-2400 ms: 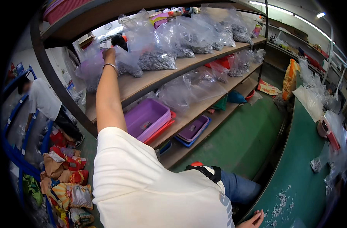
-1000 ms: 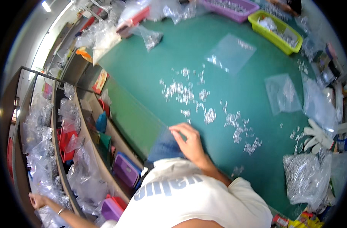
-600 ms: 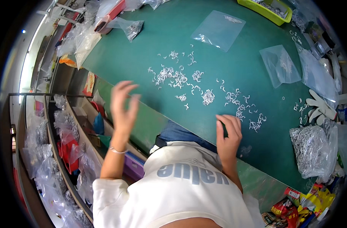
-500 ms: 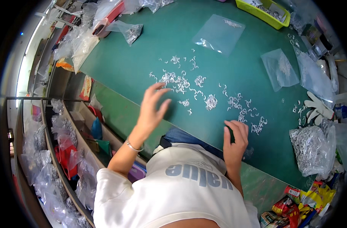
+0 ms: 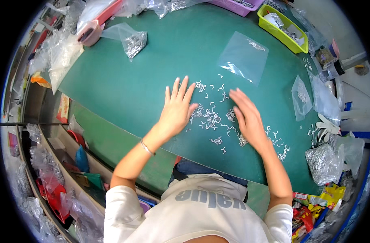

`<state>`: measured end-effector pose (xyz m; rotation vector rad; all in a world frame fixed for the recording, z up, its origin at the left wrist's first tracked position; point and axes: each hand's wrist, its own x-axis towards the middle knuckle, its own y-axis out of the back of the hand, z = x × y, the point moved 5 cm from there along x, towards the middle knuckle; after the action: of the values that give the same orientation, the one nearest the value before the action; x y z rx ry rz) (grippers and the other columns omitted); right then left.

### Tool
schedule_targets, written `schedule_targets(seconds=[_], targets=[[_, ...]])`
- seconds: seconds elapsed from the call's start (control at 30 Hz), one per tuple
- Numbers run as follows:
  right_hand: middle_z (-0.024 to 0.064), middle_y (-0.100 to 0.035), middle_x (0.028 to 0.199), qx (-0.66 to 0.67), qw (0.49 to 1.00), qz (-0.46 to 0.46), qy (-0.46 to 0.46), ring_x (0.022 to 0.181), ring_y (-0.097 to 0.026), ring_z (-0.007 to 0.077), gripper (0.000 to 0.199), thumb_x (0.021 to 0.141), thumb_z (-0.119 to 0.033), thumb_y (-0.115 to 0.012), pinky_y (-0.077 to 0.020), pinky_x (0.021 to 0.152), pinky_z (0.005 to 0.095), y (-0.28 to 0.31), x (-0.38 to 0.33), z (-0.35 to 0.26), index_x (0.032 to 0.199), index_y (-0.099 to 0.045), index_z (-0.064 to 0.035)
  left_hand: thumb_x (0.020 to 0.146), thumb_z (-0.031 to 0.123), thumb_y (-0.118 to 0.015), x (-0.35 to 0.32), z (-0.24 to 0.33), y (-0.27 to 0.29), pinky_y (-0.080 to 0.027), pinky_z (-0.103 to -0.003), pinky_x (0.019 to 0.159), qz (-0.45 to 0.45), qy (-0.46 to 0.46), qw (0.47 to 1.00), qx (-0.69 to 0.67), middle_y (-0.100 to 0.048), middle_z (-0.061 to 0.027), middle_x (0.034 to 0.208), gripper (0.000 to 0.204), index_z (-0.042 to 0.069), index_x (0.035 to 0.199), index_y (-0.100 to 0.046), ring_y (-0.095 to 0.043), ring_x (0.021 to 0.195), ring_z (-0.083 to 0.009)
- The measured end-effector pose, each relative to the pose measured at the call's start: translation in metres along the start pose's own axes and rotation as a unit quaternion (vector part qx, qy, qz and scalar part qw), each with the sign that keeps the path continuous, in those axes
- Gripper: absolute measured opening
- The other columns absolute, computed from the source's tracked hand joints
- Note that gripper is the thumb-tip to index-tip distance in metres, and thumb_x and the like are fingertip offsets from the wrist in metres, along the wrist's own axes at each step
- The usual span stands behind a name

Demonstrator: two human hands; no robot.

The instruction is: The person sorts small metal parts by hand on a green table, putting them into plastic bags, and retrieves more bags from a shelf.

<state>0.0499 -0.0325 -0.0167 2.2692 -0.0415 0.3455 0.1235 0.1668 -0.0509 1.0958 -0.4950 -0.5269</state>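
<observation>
Silvery pieces [image 5: 211, 119] are apparently being gathered on the table [image 5: 185, 56] between a spread left hand [image 5: 177, 111] and loosely extended right hand [image 5: 250, 121], both seemingly empty, an inward sweep likely needed.

Looks bright and fairly even across the green surface [image 5: 124, 89], with only soft, faint shadows close to the left hand [image 5: 175, 111]. Flares into white glare on the clear flat bag [image 5: 239, 54] and glints in points off the small silvery pieces [image 5: 211, 120]. Turns very pale on the white shirt [image 5: 193, 218], dimmer among the shelves [image 5: 96, 167] at lower left. Reads fairly sharp mid-frame, but softens with slight blur in the fingers of the right hand [image 5: 250, 122]. Bends straight edges into curves, smears detail toward the rim, and drops to black in the corners.
</observation>
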Motion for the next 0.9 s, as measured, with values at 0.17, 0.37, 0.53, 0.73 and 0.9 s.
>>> schedule_targets(seconds=[0.17,0.37,0.53,0.73,0.9], targets=[[0.0157,-0.044,0.144,-0.065,0.994,-0.079,0.031,0.139,-0.035,0.0322,0.043,0.095,-0.021,-0.056,-0.0286,0.114,0.0445,-0.033,0.051,0.021,0.133,-0.051,-0.0015,0.095,0.02,-0.055,0.024,-0.009,-0.016,-0.02,-0.056,0.114,-0.026,-0.037,0.999,-0.029,-0.024,-0.0267,0.151,0.053,0.002,0.142,-0.037,-0.02,0.142,-0.0439],[0.0154,-0.045,0.144,-0.011,0.961,-0.277,0.02,0.14,-0.034,0.0314,0.046,0.093,-0.027,-0.059,-0.028,0.114,0.045,-0.021,-0.005,-0.002,0.132,-0.053,-0.003,0.094,0.016,-0.057,-0.009,0.019,-0.004,-0.022,-0.052,0.115,-0.101,-0.106,0.979,-0.141,-0.028,-0.0236,0.151,0.05,0.001,0.139,-0.04,-0.024,0.141,-0.0427],[0.0151,-0.041,0.148,0.023,0.994,-0.109,-0.004,0.142,-0.03,0.0308,0.055,0.093,-0.028,-0.058,-0.0258,0.115,0.0441,-0.014,0.033,0.016,0.14,-0.044,-0.003,0.094,0.012,-0.055,0.027,0.019,-0.012,-0.025,-0.052,0.114,-0.012,-0.099,0.99,-0.095,-0.031,-0.0222,0.149,0.049,0.001,0.139,-0.04,-0.028,0.14,-0.038],[0.0141,-0.04,0.148,-0.074,0.97,-0.226,0.056,0.142,-0.03,0.0302,0.057,0.09,-0.027,-0.062,-0.0228,0.116,0.0463,-0.025,0.012,0.015,0.139,-0.045,-0.0027,0.091,0.012,-0.058,-0.005,0.043,-0.018,-0.027,-0.053,0.113,-0.077,-0.157,0.978,-0.116,-0.038,-0.021,0.146,0.05,0.0,0.138,-0.042,-0.033,0.138,-0.038],[0.0101,-0.04,0.149,-0.031,0.967,-0.253,0.006,0.142,-0.029,0.0314,0.062,0.082,-0.027,-0.071,-0.023,0.116,0.0503,-0.004,-0.04,-0.014,0.137,-0.049,-0.0079,0.082,0.012,-0.069,-0.042,0.049,-0.011,-0.027,-0.056,0.111,-0.031,-0.101,0.992,-0.067,-0.04,-0.0166,0.145,0.059,0.003,0.135,-0.046,-0.035,0.137,-0.0367]])
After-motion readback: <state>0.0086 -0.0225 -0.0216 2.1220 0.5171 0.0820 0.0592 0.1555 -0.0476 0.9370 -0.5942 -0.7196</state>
